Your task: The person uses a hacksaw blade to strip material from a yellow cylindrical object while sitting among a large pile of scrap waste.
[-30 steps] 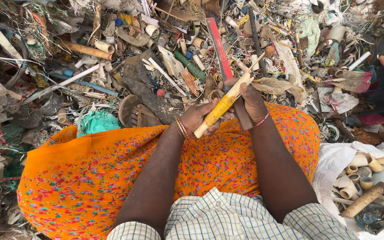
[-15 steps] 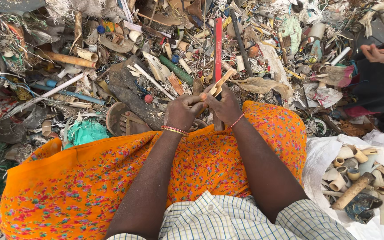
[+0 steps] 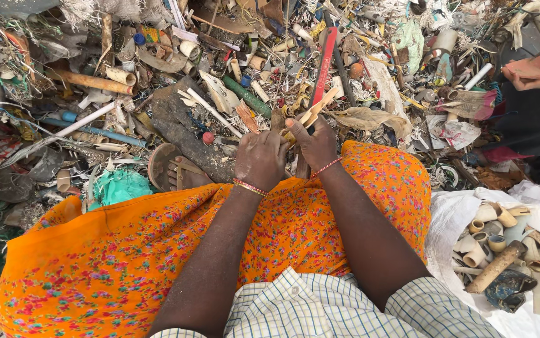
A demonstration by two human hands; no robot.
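A second ago we held the yellowish pipe piece [image 3: 310, 114] up whole across both hands; now it sits low over our lap at 12 o'clock, its end splayed into strips. Our left hand [image 3: 260, 159] has its fingers closed round the base, while our right hand [image 3: 313, 143] pinches a strip. The white sack [image 3: 454, 219] of offcuts waits at 4 o'clock.
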